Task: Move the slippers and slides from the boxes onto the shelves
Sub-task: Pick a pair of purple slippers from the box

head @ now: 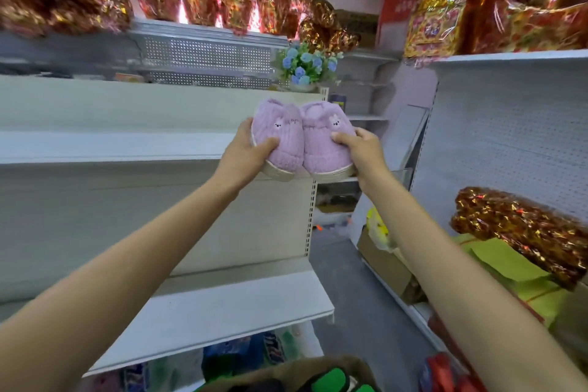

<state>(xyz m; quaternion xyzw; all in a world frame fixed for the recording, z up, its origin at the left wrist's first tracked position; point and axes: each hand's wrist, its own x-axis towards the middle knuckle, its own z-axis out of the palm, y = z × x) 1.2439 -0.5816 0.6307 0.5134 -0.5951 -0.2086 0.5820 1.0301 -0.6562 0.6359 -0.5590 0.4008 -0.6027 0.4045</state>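
I hold a pair of fluffy lilac slippers [302, 140] with small animal faces, side by side, out in front of me. My left hand [246, 153] grips the left slipper at its outer edge, thumb on top. My right hand [361, 151] grips the right slipper the same way. The pair hangs in the air at the right end of the upper white shelf [111, 146]. A lower white shelf [222, 305] juts out below. At the bottom edge a cardboard box [305, 369] shows green slides inside.
Red and gold wrapped goods [521, 226] lie on the right-hand shelving, and more hang overhead. A pot of blue flowers [307, 68] stands on the top shelf. A brown box [386, 264] sits in the aisle to the right. Packaged goods lie under the lower shelf.
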